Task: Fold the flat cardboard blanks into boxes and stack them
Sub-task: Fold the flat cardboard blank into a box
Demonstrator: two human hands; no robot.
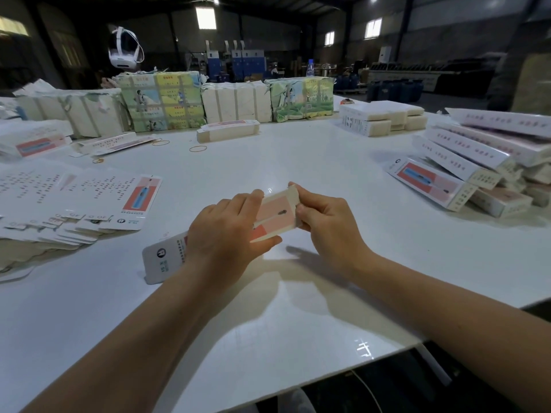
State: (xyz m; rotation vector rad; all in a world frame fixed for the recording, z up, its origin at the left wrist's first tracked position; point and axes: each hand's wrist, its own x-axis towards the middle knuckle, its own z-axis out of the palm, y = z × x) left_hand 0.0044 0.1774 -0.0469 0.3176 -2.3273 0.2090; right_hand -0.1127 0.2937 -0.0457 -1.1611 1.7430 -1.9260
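**End flap being closed on a half-formed box**

The white table (298, 162) carried fanned flat blanks (89, 204) at the left and a pile of finished boxes (477, 162) at the right. Held above the middle, one box (275, 214) was gripped around its body by the left hand (229, 231), while the right hand (325, 222) pinched its end flap. Judged next: tuck that flap in, then stack the box at the right.
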